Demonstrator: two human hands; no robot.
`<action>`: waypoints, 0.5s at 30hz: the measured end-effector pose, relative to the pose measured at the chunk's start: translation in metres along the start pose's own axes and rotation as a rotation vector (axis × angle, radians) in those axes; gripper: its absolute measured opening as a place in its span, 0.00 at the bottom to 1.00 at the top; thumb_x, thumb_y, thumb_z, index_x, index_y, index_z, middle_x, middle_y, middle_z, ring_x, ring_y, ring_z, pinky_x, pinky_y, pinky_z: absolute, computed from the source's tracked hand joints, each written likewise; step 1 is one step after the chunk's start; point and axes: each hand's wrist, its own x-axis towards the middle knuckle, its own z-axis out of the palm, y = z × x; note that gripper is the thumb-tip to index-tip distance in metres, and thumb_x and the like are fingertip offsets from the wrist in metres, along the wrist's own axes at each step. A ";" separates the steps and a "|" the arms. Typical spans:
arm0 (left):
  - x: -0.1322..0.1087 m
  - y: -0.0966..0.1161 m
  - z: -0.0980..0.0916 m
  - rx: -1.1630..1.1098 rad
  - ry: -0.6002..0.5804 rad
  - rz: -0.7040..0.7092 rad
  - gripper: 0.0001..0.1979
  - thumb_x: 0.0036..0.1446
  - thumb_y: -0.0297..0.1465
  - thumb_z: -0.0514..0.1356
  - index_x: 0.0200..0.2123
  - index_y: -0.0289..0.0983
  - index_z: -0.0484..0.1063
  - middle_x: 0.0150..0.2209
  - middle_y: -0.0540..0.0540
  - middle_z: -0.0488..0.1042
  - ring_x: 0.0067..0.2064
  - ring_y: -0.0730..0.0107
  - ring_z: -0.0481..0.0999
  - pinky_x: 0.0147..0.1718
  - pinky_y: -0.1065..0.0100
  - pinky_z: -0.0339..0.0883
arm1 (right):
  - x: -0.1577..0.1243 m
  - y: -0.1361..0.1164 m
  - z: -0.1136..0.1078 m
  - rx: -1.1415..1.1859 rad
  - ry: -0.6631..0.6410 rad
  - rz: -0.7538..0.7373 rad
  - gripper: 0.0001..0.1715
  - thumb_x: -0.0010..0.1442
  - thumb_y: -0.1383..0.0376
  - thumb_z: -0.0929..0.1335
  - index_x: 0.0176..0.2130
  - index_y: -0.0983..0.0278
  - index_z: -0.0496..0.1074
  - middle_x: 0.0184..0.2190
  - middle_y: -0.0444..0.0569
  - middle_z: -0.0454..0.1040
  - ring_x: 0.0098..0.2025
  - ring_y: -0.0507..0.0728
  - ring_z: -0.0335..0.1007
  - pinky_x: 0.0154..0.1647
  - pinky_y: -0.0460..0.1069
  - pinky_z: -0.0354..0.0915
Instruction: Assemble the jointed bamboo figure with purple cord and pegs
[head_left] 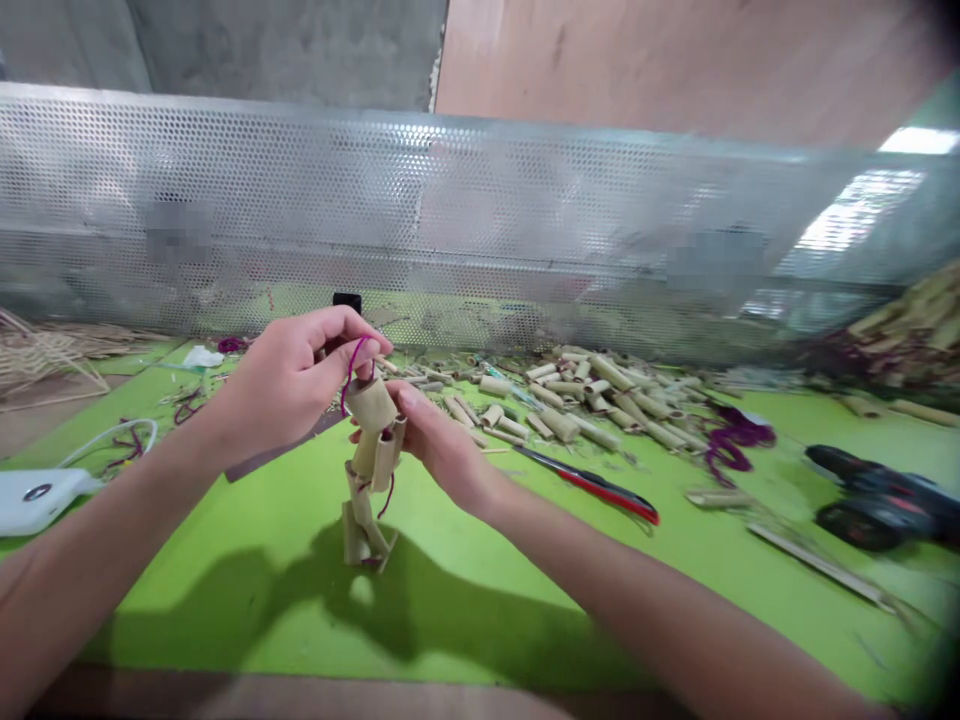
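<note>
Figure (386,455) and cord (349,378) are both in hand at the near side of a smooth, bright green table (712,545). The figure is an upright, jointed chain of pale, straw-coloured tubes: one short, fat cylinder on top, slimmer lengths below, split and angled pieces at the foot. I cannot tell from here whether that foot meets the table. The left hand (300,365) pinches the thin purple cord above the top cylinder, between thumb and finger; the right hand (450,455) grasps the figure's side, its fingers wrapped around the upper part. The two hands are close to each other. Beyond the right hand lie loose tubes (592,395) in a rough heap, their cut ends round and hollow, with a slim red-and-black cutter (592,485) just in front. Farther right sit tangled purple yarn (735,440) and a blurred black drill (862,520). Behind runs a metal screen (247,240), punched with small holes.
</note>
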 end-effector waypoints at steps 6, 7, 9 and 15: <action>0.000 0.001 -0.002 0.078 0.025 0.008 0.09 0.66 0.34 0.58 0.38 0.40 0.77 0.25 0.52 0.76 0.24 0.73 0.71 0.22 0.71 0.61 | -0.005 -0.019 0.002 -0.405 0.242 -0.165 0.28 0.64 0.47 0.70 0.55 0.60 0.63 0.56 0.56 0.69 0.55 0.62 0.70 0.50 0.57 0.69; 0.001 0.002 -0.002 0.104 0.037 0.012 0.09 0.66 0.34 0.58 0.38 0.41 0.77 0.25 0.52 0.76 0.24 0.73 0.70 0.22 0.70 0.61 | -0.006 -0.025 0.003 -0.516 0.290 -0.196 0.29 0.63 0.47 0.71 0.55 0.60 0.63 0.57 0.56 0.69 0.55 0.63 0.70 0.50 0.57 0.69; 0.001 0.005 -0.002 0.158 0.068 0.021 0.09 0.66 0.34 0.57 0.38 0.41 0.78 0.26 0.52 0.77 0.24 0.73 0.70 0.23 0.69 0.60 | -0.009 -0.035 0.007 -0.763 0.361 -0.247 0.30 0.62 0.47 0.71 0.54 0.59 0.64 0.56 0.56 0.70 0.53 0.64 0.71 0.49 0.58 0.68; 0.005 0.013 0.003 0.252 0.163 0.062 0.09 0.65 0.32 0.56 0.36 0.41 0.77 0.27 0.51 0.78 0.25 0.71 0.71 0.26 0.67 0.62 | -0.004 -0.042 0.017 -1.148 0.340 -0.265 0.27 0.61 0.46 0.71 0.50 0.60 0.67 0.41 0.51 0.78 0.38 0.63 0.74 0.36 0.54 0.62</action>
